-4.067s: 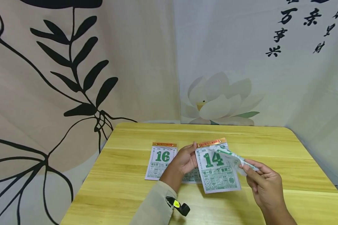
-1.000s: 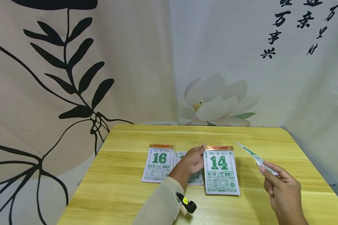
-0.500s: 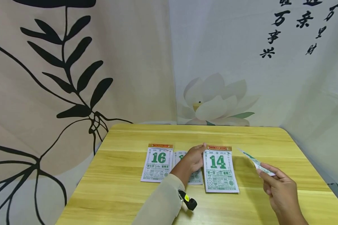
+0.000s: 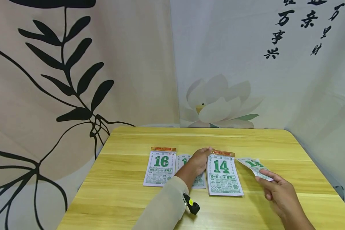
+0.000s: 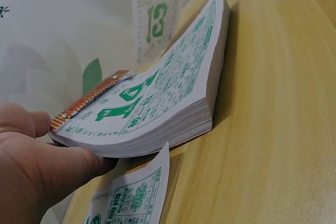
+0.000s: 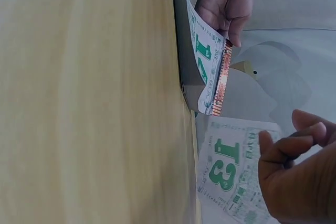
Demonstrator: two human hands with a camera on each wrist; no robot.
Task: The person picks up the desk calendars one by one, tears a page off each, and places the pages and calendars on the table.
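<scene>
My left hand [image 4: 197, 162] grips the top left corner of a thick tear-off calendar [image 4: 225, 180] whose front page reads 14 under a red and gold strip. In the left wrist view the thumb and fingers are at that corner, and the calendar [image 5: 157, 93] is tilted with its page edges showing. My right hand [image 4: 280, 191] pinches a loose calendar page [image 4: 251, 164] between thumb and fingers, to the right of the calendar. The right wrist view shows a green 13 on this thin page [image 6: 226, 166].
Left of the left forearm, a calendar [image 4: 160, 169] showing 16 lies on the wooden table [image 4: 126, 201]. Another printed sheet [image 4: 199, 182] lies beside it, partly covered by the left hand. Printed curtains [image 4: 143, 64] hang behind the table.
Earlier the 13 page was peeled back across the calendar; it is now apart from it. Over the last second the right hand moved slightly left and turned the page's printed face up.
</scene>
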